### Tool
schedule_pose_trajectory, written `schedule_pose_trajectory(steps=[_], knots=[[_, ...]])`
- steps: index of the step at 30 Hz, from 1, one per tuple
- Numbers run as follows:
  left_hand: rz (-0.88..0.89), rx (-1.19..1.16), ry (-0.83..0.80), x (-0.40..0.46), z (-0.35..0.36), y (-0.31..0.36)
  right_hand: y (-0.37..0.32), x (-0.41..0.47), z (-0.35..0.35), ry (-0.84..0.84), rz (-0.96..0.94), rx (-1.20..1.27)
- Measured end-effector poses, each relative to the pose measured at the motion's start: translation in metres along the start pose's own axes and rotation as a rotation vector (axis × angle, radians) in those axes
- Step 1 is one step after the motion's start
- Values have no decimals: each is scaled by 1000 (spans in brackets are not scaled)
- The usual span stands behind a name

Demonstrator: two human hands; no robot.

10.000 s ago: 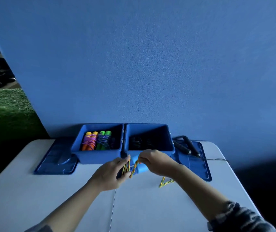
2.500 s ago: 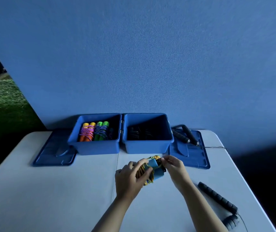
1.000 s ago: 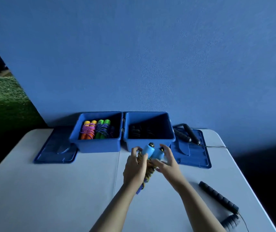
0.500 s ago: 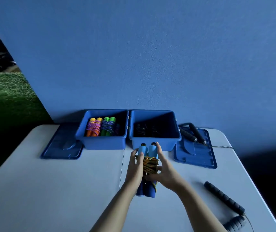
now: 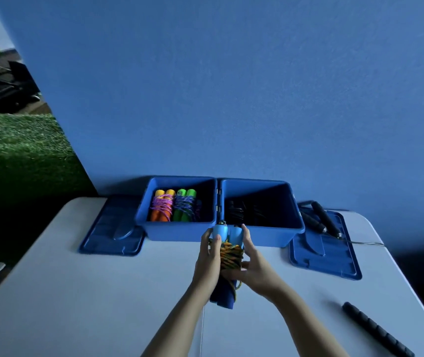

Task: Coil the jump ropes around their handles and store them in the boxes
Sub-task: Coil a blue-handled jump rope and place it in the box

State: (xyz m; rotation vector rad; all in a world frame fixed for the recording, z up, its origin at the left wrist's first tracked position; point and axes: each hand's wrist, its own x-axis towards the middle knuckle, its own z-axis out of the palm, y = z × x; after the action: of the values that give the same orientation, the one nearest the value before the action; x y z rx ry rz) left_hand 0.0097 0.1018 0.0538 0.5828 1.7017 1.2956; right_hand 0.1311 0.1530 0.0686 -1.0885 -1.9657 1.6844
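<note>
A jump rope with two light-blue handles (image 5: pixel 227 233) and yellow-orange cord coiled around them is held above the table, just in front of the two blue boxes. My left hand (image 5: pixel 209 258) grips its left side, and my right hand (image 5: pixel 253 266) cups its right side and underside. The left box (image 5: pixel 177 230) holds an orange-handled rope (image 5: pixel 163 206) and a green-handled rope (image 5: pixel 185 206), both coiled. Dark coiled ropes lie inside the right box (image 5: pixel 277 230).
Two blue lids lie flat on the white table (image 5: pixel 77 305): the left lid (image 5: pixel 113 233) and the right lid (image 5: pixel 326 251). Black handles (image 5: pixel 319 220) rest on the right lid, with a thin cord trailing right. Another black handle (image 5: pixel 375 328) lies at the front right.
The loose cord has been wound onto the blue handles. Over the last second the bundle turned upright, handle ends pointing toward the boxes, and moved slightly closer to them.
</note>
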Motion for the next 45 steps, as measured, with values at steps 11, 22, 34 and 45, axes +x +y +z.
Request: schedule_pose_trajectory(steps=[11,22,34,45], knots=[[16,-149,-36,74,-26,6,-22,76,5,35,-67,-251],[597,912,224,177,-89,22,-58,157,-17,233,-20,-340],[430,1154,76,214,-107,3,-60,231,7,264,53,-829],[399,1138,68,213,-105,2,-28,237,21,59,-47,-1354]])
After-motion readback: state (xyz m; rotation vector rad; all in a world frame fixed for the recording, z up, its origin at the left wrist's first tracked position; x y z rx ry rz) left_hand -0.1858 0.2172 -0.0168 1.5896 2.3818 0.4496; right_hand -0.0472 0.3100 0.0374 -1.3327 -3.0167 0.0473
